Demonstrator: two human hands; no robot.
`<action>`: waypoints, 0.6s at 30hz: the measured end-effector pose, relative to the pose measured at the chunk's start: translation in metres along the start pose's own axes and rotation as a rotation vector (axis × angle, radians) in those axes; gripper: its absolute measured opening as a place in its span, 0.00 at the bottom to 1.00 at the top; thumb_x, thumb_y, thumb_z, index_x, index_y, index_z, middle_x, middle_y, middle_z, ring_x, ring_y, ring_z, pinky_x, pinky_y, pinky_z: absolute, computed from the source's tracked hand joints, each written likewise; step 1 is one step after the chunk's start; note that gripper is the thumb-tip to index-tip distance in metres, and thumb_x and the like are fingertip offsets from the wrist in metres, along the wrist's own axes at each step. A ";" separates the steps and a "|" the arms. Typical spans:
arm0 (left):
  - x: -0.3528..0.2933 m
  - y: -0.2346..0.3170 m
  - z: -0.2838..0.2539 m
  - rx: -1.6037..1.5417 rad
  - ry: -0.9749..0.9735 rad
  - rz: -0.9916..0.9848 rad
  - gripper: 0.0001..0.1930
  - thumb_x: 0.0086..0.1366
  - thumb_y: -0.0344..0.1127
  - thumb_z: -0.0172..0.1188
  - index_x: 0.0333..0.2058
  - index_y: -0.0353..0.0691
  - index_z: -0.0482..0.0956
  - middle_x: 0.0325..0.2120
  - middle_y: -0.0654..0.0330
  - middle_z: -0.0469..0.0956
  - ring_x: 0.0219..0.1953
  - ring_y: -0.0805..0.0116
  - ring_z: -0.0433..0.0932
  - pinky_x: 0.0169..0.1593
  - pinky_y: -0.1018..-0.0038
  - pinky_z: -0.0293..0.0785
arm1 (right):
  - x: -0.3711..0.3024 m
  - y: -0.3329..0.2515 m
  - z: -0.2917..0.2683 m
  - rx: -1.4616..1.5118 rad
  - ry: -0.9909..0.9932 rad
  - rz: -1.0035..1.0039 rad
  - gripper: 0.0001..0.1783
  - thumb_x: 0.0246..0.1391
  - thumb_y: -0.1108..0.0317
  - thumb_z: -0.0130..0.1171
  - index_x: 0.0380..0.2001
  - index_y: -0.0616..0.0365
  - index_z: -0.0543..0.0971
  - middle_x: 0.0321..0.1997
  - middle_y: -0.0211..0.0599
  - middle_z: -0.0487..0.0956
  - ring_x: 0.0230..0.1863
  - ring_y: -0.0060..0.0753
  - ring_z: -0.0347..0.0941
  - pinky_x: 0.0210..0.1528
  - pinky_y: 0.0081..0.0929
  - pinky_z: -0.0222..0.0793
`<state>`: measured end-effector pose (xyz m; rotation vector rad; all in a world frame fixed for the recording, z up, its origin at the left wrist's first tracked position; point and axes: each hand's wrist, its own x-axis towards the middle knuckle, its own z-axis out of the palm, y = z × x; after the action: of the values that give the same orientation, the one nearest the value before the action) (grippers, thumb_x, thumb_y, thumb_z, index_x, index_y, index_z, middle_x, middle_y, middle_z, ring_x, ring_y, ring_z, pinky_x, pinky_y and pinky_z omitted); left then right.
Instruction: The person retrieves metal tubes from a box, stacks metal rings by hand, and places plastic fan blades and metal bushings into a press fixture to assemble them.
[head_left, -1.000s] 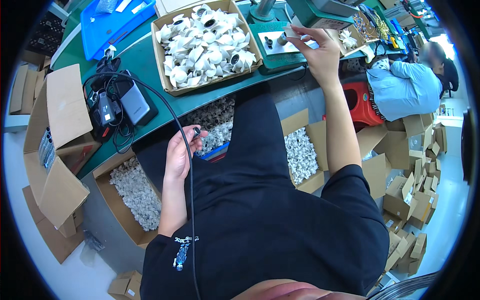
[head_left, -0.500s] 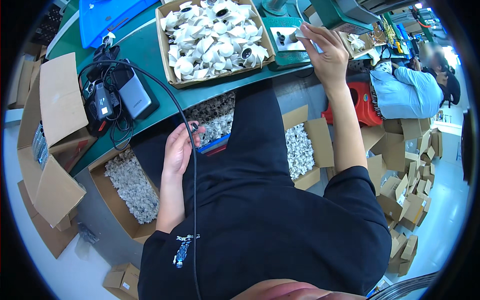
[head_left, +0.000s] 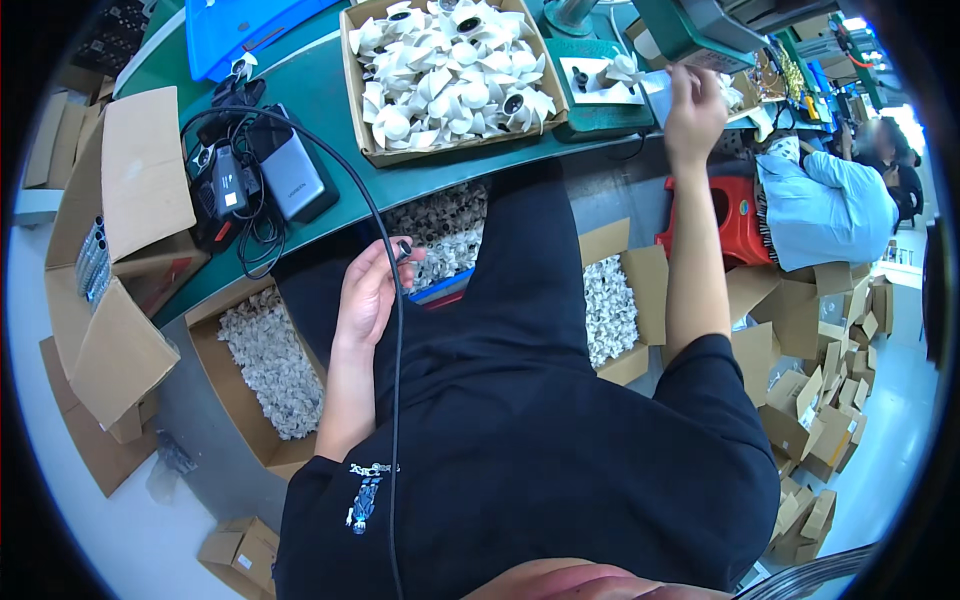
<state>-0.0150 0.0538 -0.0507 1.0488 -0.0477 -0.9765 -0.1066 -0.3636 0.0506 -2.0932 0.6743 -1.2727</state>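
Observation:
My left hand [head_left: 368,292] is raised over my lap, its fingers closed on a small dark ring-shaped part [head_left: 403,251]. My right hand [head_left: 693,118] is stretched out past the table's front edge, beside the green machine base [head_left: 598,118]. Its fingers are curled together at the tips; what they hold, if anything, is not clear. On the base's white plate [head_left: 608,95] sits a white bladed fan wheel [head_left: 620,72] beside a dark upright peg [head_left: 580,78]. A pale sheet-like piece [head_left: 657,97] lies between the base and my right hand.
An open carton [head_left: 372,158] of white fan wheels stands on the green table [head_left: 335,215]. A black cable [head_left: 398,400] hangs across my front, near my left hand. Boxes of small pale parts [head_left: 270,370] stand below. A red stool [head_left: 742,208] and another person [head_left: 830,205] are at right.
My right hand has moved right, away from the machine plate, and a white fan wheel now shows there. The left hand still holds its dark part. The whole view has shifted slightly.

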 end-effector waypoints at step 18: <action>-0.006 -0.012 0.019 0.030 -0.061 -0.063 0.14 0.69 0.38 0.55 0.48 0.34 0.76 0.38 0.55 0.82 0.30 0.80 0.75 0.38 0.81 0.73 | -0.010 -0.013 0.011 0.454 -0.421 0.085 0.23 0.49 0.70 0.66 0.49 0.67 0.77 0.48 0.40 0.79 0.51 0.30 0.74 0.55 0.28 0.67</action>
<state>-0.0357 0.0429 -0.0466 1.0529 -0.0796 -1.0675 -0.0996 -0.3452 0.0492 -1.8412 0.2529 -0.8030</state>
